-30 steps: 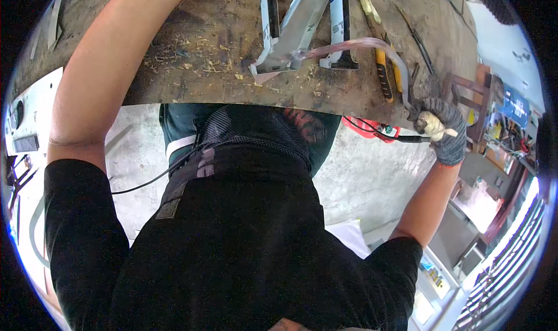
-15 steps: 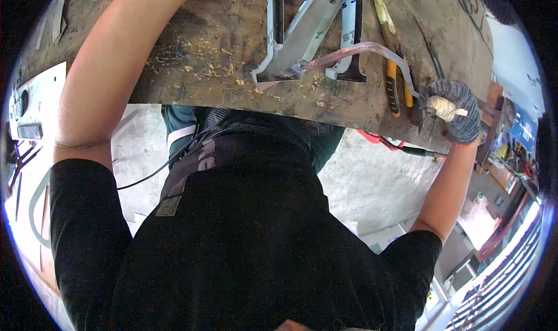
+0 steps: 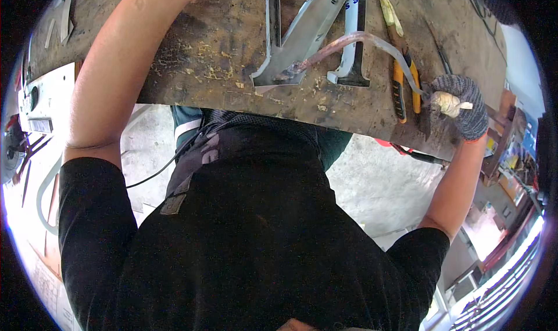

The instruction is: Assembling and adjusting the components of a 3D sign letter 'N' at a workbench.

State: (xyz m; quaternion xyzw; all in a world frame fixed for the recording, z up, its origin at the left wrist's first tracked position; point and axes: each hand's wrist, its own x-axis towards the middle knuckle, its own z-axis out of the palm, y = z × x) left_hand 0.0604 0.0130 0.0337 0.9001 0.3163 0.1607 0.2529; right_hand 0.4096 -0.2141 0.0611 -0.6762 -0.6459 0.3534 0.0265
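My right hand (image 3: 464, 107), in a grey knit glove, is closed around the pale wrapped handle (image 3: 448, 104) of what looks like a soldering iron. The iron's long bent shaft (image 3: 361, 36), copper-coloured toward its far end, arches left over the bench. Its tip is at the near left corner of a metal letter (image 3: 278, 68) shaped like an N, with raised side walls. From the left, my left forearm (image 3: 125, 63) reaches up past the top edge of the picture, so my left hand is out of view.
Between the letter and my right hand lie pliers with orange and black handles (image 3: 399, 92), a tool with a worn yellowish end (image 3: 390, 14) and a thin dark rod (image 3: 440, 51). The worn wooden bench (image 3: 197, 90) ends near my waist. Metal strips (image 3: 65, 20) lie far left.
The view has shifted slightly, so the bench and my arms appear a little farther right. The iron's tip has moved slightly left along the letter's corner. My right hand keeps its grip.
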